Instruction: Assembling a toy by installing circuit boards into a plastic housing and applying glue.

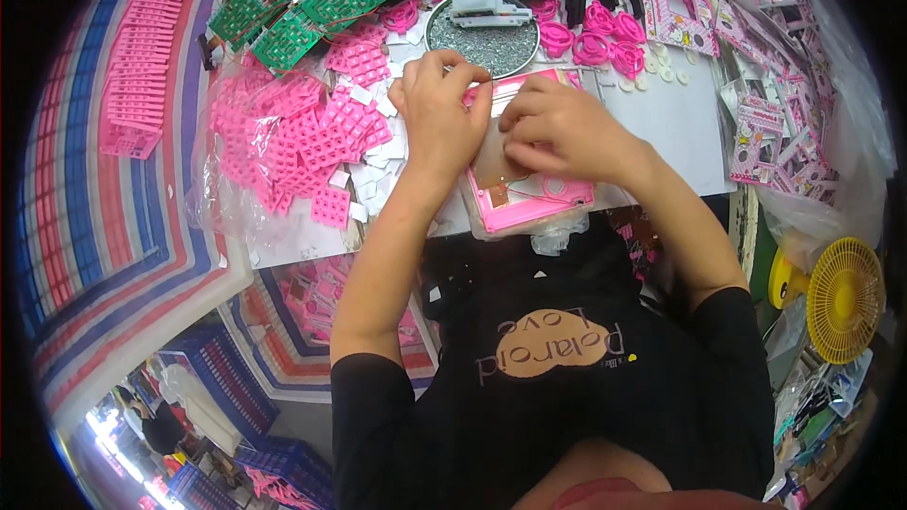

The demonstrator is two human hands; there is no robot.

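A pink plastic casing (515, 216) lies at the table's near edge in front of me, with a brown circuit board (495, 162) and thin wires in it. My left hand (442, 118) is over the casing's left side, thumb and fingers bent together in a pinch. Across from it, my right hand (565, 130) rests over the right part of the board with its fingers curled. Whatever is between the fingertips of either hand is hidden. Just beyond my hands stands a round tin (515, 66) of small metal screws, with a grey plastic part (489, 10) lying on top.
Pink keypads (283, 132) and white pieces (383, 165) heap up at left. Green circuit boards (331, 5) with wires lie behind. Pink rings (593, 33) and printed pink panels (779, 123) sit to the right. A yellow fan (844, 300) stands low at right.
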